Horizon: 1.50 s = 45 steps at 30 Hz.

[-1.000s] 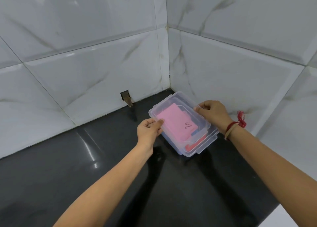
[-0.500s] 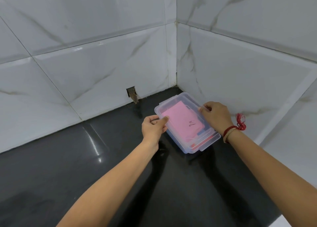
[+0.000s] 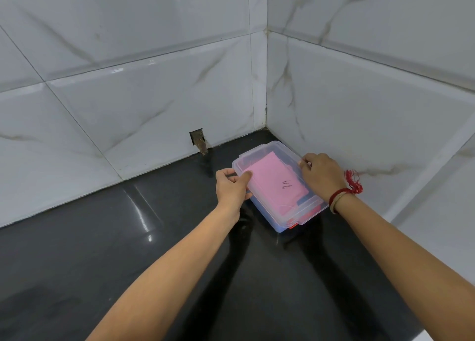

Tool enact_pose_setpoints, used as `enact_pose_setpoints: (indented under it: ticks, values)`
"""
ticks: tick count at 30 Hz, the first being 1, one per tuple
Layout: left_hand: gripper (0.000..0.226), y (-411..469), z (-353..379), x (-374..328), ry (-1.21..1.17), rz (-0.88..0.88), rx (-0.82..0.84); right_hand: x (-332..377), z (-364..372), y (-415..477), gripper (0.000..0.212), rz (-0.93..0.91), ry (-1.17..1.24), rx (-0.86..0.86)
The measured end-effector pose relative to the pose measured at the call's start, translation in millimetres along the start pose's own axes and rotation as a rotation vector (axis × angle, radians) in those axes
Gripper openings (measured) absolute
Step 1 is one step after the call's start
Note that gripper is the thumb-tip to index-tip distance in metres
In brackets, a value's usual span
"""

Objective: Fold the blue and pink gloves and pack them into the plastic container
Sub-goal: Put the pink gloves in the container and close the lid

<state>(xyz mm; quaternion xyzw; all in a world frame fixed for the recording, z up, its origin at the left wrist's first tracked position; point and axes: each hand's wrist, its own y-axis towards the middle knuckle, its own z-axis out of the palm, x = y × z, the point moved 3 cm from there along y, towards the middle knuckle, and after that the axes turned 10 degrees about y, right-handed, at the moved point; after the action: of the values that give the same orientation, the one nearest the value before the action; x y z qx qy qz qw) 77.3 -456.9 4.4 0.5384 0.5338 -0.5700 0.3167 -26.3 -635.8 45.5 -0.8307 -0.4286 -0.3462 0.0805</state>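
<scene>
A clear plastic container with its lid on sits on the black countertop near the wall corner. Through the lid shows a folded pink glove with a dark mark on it. A sliver of blue glove peeks out at its right edge, and something red lies below at the near end. My left hand grips the container's left rim, thumb on the lid. My right hand grips the right rim against the wall side.
White marble-look tiled walls meet in a corner just behind the container. A small rusty metal bracket sticks out of the left wall at counter level. The glossy black countertop stretches to the left and toward me.
The container has shifted slightly toward the corner with both hands staying on its sides. The view has drifted, so everything sits a little further right.
</scene>
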Motion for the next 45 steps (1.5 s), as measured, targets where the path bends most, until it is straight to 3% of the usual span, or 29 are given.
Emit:
enact_pose_setpoints:
  ticks: [5,12,19,24,26,33,38,45]
  values:
    - [0.045,10.2,-2.6,-3.2,0.087,0.015,0.077,-0.3,3.6,4.6,0.030,-0.008,0.006,-0.003]
    - [0.027,22.0,-7.1,-1.3,0.146,-0.002,0.144,0.1,9.8,12.4,0.031,-0.011,0.012,0.028]
    - [0.026,37.0,-4.1,-2.3,0.203,-0.053,0.121,-4.3,14.8,13.9,0.034,0.023,0.066,0.019]
    - [0.065,39.5,2.9,-10.3,0.200,-0.328,0.240,-4.8,16.4,13.6,0.034,0.036,0.098,0.020]
    - [0.067,37.5,5.2,-12.7,0.173,-0.386,0.287,-5.1,16.8,12.6,0.034,0.036,0.098,0.023]
    - [0.041,41.3,12.4,-15.4,-0.049,-0.320,0.363,-4.6,18.2,13.0,0.032,0.034,0.075,0.065]
    - [0.052,42.7,16.3,-20.2,-0.160,-0.213,0.417,-5.3,18.6,12.9,0.033,0.015,0.058,0.067]
    - [0.048,41.6,14.4,-28.4,-0.174,-0.221,0.419,-7.4,20.3,14.4,0.033,0.010,0.045,0.068]
